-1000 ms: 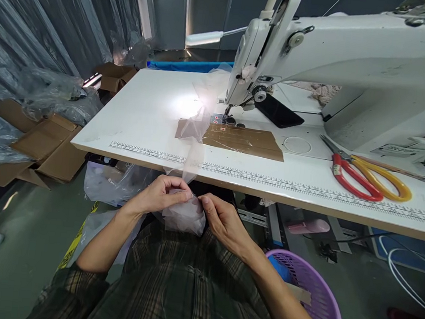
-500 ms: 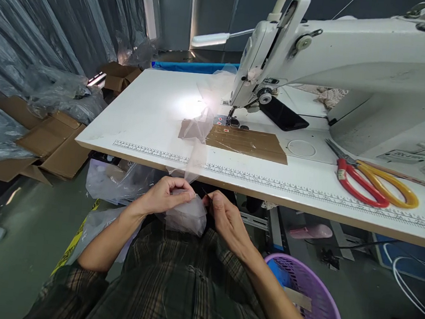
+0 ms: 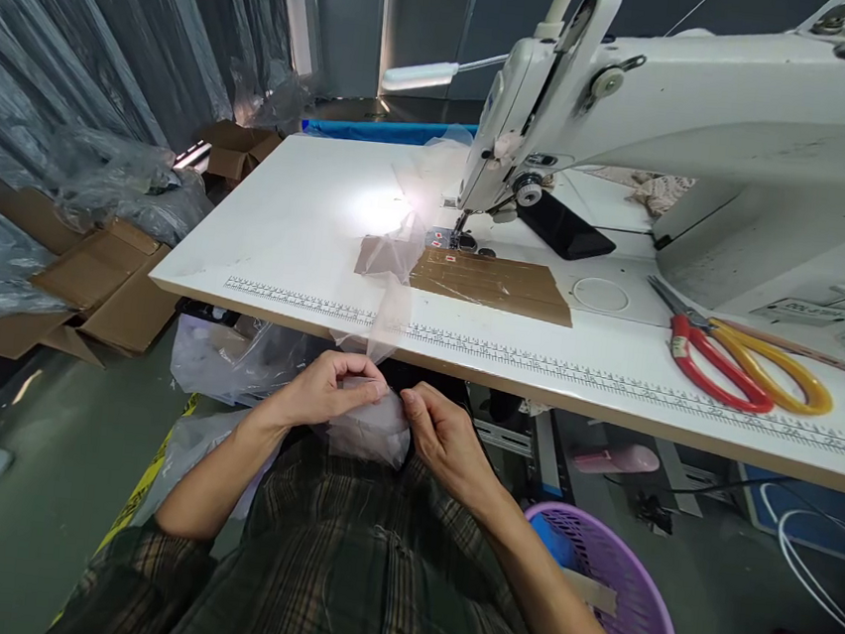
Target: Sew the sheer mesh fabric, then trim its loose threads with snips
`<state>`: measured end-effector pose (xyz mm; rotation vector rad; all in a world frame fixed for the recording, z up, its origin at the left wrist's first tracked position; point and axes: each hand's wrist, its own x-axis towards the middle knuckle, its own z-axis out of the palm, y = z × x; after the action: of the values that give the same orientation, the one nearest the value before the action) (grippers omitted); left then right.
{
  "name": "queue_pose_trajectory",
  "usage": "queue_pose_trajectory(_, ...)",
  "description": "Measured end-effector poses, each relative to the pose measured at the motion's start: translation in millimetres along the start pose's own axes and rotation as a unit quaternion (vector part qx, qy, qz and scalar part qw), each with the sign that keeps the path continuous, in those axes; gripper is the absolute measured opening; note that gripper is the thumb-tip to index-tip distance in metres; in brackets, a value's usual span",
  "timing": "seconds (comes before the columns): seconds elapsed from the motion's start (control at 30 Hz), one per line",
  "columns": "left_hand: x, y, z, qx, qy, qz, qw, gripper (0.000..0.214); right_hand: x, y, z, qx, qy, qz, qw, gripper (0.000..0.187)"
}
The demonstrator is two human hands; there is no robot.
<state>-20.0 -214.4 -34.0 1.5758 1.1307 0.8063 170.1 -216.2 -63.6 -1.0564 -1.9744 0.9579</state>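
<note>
One head-worn camera looks forward and down (quite near) over shirt (image 3: 332, 557) and table (image 3: 281, 229).

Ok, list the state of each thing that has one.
Left hand, pinching fabric
Right hand, closed near fabric, contents hidden
Fabric, bunched
Scissors, lying on table, nearly shut
Front box, flaps open
Basket, upright, partly filled
Machine, running or not unclear

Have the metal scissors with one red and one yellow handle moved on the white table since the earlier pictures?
No; against the printed black ruler, the scissors keep the same place.
</note>
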Motion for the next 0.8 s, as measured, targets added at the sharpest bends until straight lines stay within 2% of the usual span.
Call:
queue_pose_trajectory(0.1, 0, -2, 1.1, 0.035, 0.000, 0.004, 0.999, 0.019, -1, 4, 0, -0.006, 0.007, 0.025, 1.000, 0.047)
queue_pose_trajectory(0.2, -3, 0, 5.4, 0.103, 0.010, 0.046, 0.994, 0.018, -3, 7, -3, 0.066, 0.012, 0.053, 0.996, 0.048)
queue_pose_trajectory(0.27, -7, -1, 9.6, 0.143, 0.021, 0.124, 0.982, 0.018, -6, 6, -5, 0.119, -0.011, 0.054, 0.991, 0.042)
queue_pose_trajectory(0.33, -14, -5, 12.6, 0.155, 0.056, 0.230, 0.959, 0.016, -10, 2, -6, 0.149, -0.044, 0.050, 0.987, 0.035)
queue_pose_trajectory(0.4, -21, -16, 12.8, 0.129, 0.113, 0.320, 0.932, 0.022, -16, -2, -6, 0.162, -0.056, 0.053, 0.984, 0.028)
queue_pose_trajectory(0.43, -24, -23, 11.6, 0.102, 0.153, 0.337, 0.923, 0.025, -19, -4, -6, 0.167, -0.053, 0.055, 0.983, 0.026)
queue_pose_trajectory(0.5, -26, -39, 7.9, 0.042, 0.233, 0.299, 0.925, 0.030, -27, -6, -7, 0.171, -0.047, 0.056, 0.983, 0.023)
queue_pose_trajectory(0.57, -24, -53, 4.9, -0.004, 0.269, 0.194, 0.943, 0.036, -33, -6, -7, 0.168, -0.051, 0.045, 0.983, 0.018)
queue_pose_trajectory(0.6, -21, -59, 4.7, -0.019, 0.258, 0.143, 0.955, 0.038, -35, -6, -7, 0.165, -0.056, 0.036, 0.984, 0.015)
queue_pose_trajectory(0.67, -14, -66, 7.4, -0.052, 0.191, 0.084, 0.977, 0.045, -38, -5, -7, 0.155, -0.066, 0.020, 0.985, 0.011)
queue_pose_trajectory(0.73, -7, -66, 13.6, -0.108, 0.118, 0.073, 0.984, 0.053, -39, -5, -6, 0.146, -0.068, 0.008, 0.987, 0.010)
queue_pose_trajectory(0.8, -3, -64, 20.7, -0.167, 0.074, 0.063, 0.981, 0.050, -40, -5, -8, 0.137, -0.065, 0.004, 0.988, 0.010)
